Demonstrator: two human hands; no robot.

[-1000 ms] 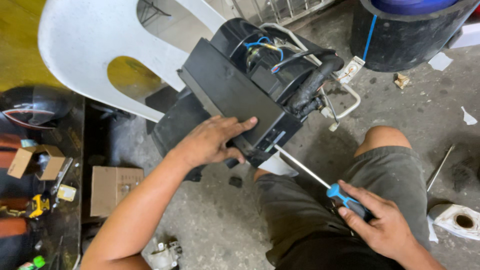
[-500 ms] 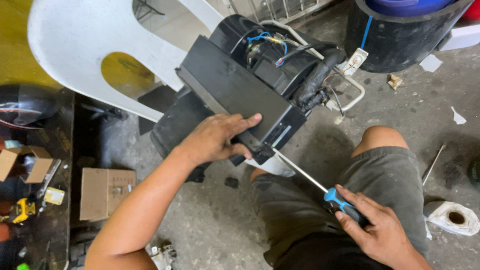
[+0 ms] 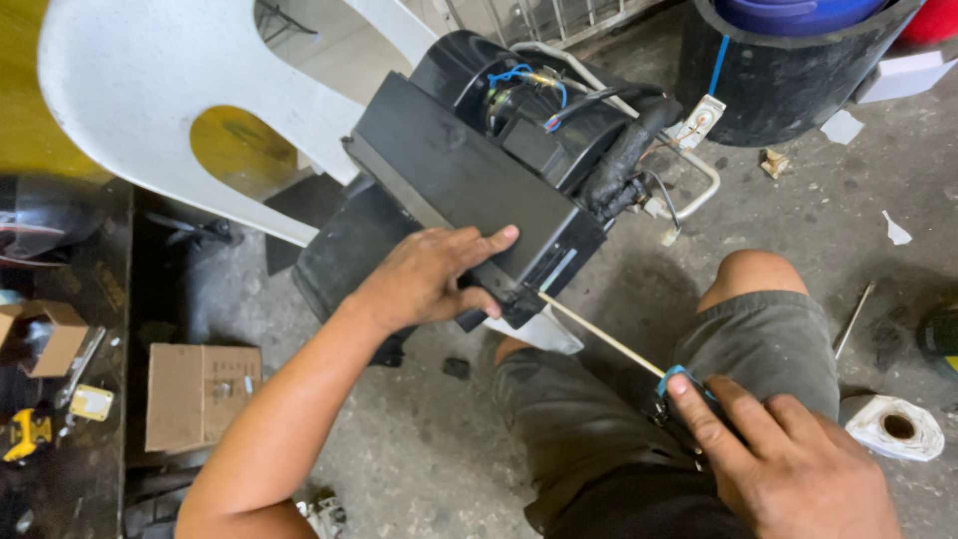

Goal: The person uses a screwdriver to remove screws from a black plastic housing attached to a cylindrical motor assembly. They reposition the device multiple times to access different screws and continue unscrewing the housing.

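From the head camera, one black plastic housing (image 3: 469, 190) sits tilted in front of the person, its upper end against a white plastic chair (image 3: 150, 90) and its lower corner above the knees. On top of it show one bundle of blue, red and black wires (image 3: 529, 85), one thick black foam-wrapped hose (image 3: 629, 160) and one bent metal pipe (image 3: 699, 185).

Two hands are in view. The left hand (image 3: 429, 279) lies spread on the housing's flat black face near the lower corner, fingers loosely curled over the edge, steadying it rather than gripping it. The right hand (image 3: 788, 459) is closed around the blue and black handle of one long screwdriver (image 3: 609, 339), forefinger stretched along the handle; the thin shaft runs up and left, and its tip meets the housing's lower corner.

Around them on the concrete floor (image 3: 699, 250): one black barrel (image 3: 788, 80) at upper right, one roll of white tape (image 3: 895, 427) beside the right knee, one thin metal rod (image 3: 854, 319), and scraps of white paper. At left lie two cardboard boxes, a closed one (image 3: 200, 394) and an open one (image 3: 45, 334), well apart from the hands. The person's own grey shorts (image 3: 599, 439) hide the floor under the screwdriver.
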